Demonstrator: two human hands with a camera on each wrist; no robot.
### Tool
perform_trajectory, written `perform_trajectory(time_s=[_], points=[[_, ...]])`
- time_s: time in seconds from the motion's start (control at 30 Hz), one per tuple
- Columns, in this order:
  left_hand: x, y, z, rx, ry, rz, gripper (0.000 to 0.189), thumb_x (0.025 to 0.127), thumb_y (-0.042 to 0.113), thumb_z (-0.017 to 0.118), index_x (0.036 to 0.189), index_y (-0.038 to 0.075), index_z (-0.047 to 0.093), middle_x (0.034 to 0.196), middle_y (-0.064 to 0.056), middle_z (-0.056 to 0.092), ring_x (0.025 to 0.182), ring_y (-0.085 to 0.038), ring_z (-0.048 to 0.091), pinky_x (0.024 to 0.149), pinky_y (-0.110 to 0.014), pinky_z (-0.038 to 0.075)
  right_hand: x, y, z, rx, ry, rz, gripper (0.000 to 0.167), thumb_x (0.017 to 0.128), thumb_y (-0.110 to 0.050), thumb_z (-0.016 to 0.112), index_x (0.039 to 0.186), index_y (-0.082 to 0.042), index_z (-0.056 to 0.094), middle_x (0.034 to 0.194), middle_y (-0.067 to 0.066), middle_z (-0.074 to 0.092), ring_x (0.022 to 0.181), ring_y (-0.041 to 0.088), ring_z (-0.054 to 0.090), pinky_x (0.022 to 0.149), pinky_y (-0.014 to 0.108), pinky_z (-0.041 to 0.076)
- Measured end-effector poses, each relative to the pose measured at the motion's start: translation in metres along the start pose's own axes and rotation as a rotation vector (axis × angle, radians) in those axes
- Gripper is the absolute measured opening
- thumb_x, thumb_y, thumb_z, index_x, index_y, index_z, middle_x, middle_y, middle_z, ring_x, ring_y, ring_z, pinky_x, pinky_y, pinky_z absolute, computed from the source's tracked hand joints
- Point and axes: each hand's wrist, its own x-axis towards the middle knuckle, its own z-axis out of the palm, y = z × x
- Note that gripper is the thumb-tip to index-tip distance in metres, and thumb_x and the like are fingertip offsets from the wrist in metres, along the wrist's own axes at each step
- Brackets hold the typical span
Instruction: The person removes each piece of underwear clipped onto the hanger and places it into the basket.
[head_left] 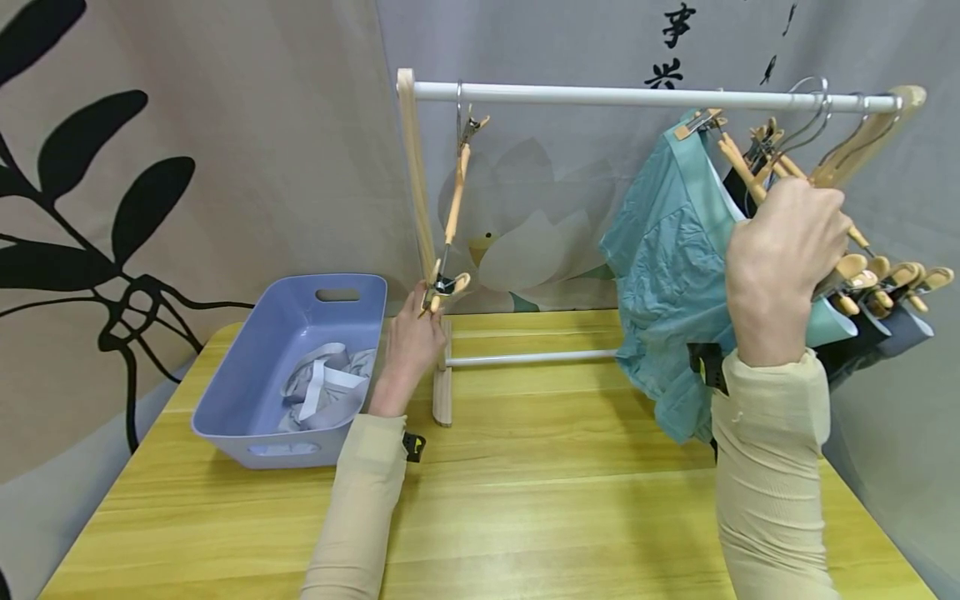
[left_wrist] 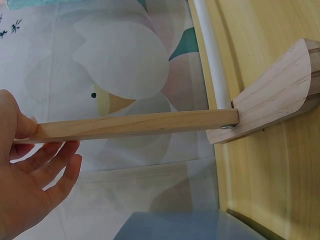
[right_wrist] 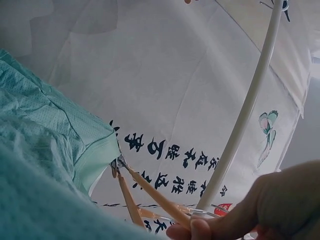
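My left hand (head_left: 408,354) grips the left wooden post (left_wrist: 135,125) of a small clothes rack, thumb on one side and fingers on the other. Just in front of it, an empty wooden clip hanger (head_left: 456,196) dangles from the rack's white top rail (head_left: 600,96). At the right end my right hand (head_left: 783,250) holds a clip hanger (right_wrist: 160,200) by its wooden bar. A teal garment (head_left: 667,267) is clipped to that hanger by its waistband and drapes downward. My right fingertips are partly cut off in the right wrist view.
Several clip hangers (head_left: 903,275) with dark and grey garments crowd the rail's right end. On the table's left stands a lavender basin (head_left: 247,367) with crumpled grey cloth (head_left: 330,392) inside. A white lower bar (head_left: 532,358) runs near the wooden table (head_left: 555,517). A printed curtain hangs behind.
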Motion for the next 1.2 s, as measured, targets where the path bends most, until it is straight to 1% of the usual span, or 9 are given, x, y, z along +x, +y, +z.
perform_trajectory(time_s=[0.17, 0.37, 0.43, 0.6, 0.67, 0.8, 1.0, 1.07, 1.2], points=[[0.000, 0.000, 0.000, 0.008, 0.007, 0.001, 0.047, 0.093, 0.013, 0.055, 0.135, -0.002, 0.039, 0.111, -0.023, 0.059, 0.080, -0.047, 0.064, 0.066, -0.051, 0.053, 0.000, 0.000, -0.001, 0.010, -0.001, 0.003, 0.039, 0.077, 0.009, 0.041, 0.111, 0.016, 0.061, 0.104, 0.035, 0.058, 0.092, 0.054, 0.054, 0.079, 0.059, 0.047], [0.000, 0.000, 0.002, 0.013, 0.018, 0.010, 0.043, 0.093, 0.012, 0.054, 0.132, -0.001, 0.040, 0.105, -0.022, 0.059, 0.080, -0.047, 0.063, 0.066, -0.052, 0.052, -0.004, 0.001, -0.003, 0.030, 0.021, -0.011, 0.039, 0.076, 0.009, 0.040, 0.108, 0.015, 0.062, 0.096, 0.032, 0.055, 0.084, 0.051, 0.051, 0.074, 0.059, 0.045], [0.000, 0.001, 0.002, 0.033, 0.025, 0.021, 0.033, 0.093, 0.012, 0.054, 0.123, -0.002, 0.049, 0.109, -0.023, 0.060, 0.081, -0.048, 0.063, 0.067, -0.052, 0.053, -0.006, 0.001, -0.003, 0.036, 0.029, -0.018, 0.039, 0.077, 0.009, 0.041, 0.108, 0.015, 0.062, 0.095, 0.032, 0.055, 0.083, 0.051, 0.051, 0.073, 0.060, 0.044], [-0.001, 0.001, 0.002, 0.067, 0.057, 0.057, 0.014, 0.093, 0.013, 0.055, 0.095, -0.001, 0.058, 0.095, -0.021, 0.065, 0.079, -0.045, 0.065, 0.067, -0.051, 0.052, -0.012, 0.002, -0.003, 0.040, 0.085, -0.055, 0.032, 0.076, 0.009, 0.038, 0.095, 0.013, 0.064, 0.087, 0.030, 0.055, 0.076, 0.048, 0.049, 0.066, 0.058, 0.041], [-0.001, 0.000, 0.002, 0.064, 0.065, 0.061, 0.014, 0.093, 0.012, 0.056, 0.096, -0.001, 0.057, 0.086, -0.019, 0.064, 0.076, -0.043, 0.064, 0.066, -0.051, 0.051, -0.014, 0.002, -0.002, 0.029, 0.099, -0.068, 0.031, 0.075, 0.010, 0.038, 0.093, 0.013, 0.064, 0.086, 0.031, 0.055, 0.075, 0.047, 0.048, 0.064, 0.056, 0.040], [-0.001, 0.001, 0.001, 0.046, 0.045, 0.042, 0.014, 0.094, 0.013, 0.055, 0.099, 0.000, 0.057, 0.091, -0.018, 0.063, 0.076, -0.042, 0.064, 0.065, -0.049, 0.051, -0.017, 0.002, -0.001, 0.020, 0.111, -0.084, 0.035, 0.076, 0.010, 0.037, 0.098, 0.014, 0.065, 0.089, 0.032, 0.058, 0.076, 0.048, 0.051, 0.065, 0.056, 0.042], [0.000, 0.002, 0.001, 0.038, 0.022, 0.010, 0.015, 0.095, 0.015, 0.054, 0.101, 0.001, 0.055, 0.094, -0.018, 0.062, 0.079, -0.042, 0.064, 0.065, -0.049, 0.051, -0.022, 0.004, 0.005, 0.048, 0.151, -0.103, 0.019, 0.070, 0.011, 0.031, 0.065, 0.002, 0.047, 0.069, 0.021, 0.045, 0.067, 0.043, 0.048, 0.063, 0.056, 0.044], [0.000, 0.002, 0.002, 0.041, 0.036, 0.017, 0.016, 0.094, 0.013, 0.054, 0.104, 0.000, 0.054, 0.092, -0.019, 0.063, 0.080, -0.044, 0.064, 0.067, -0.051, 0.051, -0.023, 0.004, 0.007, 0.048, 0.153, -0.108, 0.018, 0.069, 0.011, 0.031, 0.062, -0.003, 0.040, 0.066, 0.020, 0.042, 0.066, 0.043, 0.048, 0.062, 0.056, 0.044], [0.000, 0.001, 0.003, 0.026, 0.059, 0.025, 0.020, 0.092, 0.010, 0.056, 0.107, -0.003, 0.052, 0.092, -0.021, 0.061, 0.080, -0.044, 0.063, 0.066, -0.051, 0.051, -0.025, 0.006, 0.009, 0.031, 0.138, -0.115, 0.017, 0.068, 0.011, 0.031, 0.066, 0.001, 0.045, 0.074, 0.027, 0.050, 0.071, 0.048, 0.051, 0.064, 0.058, 0.043]])
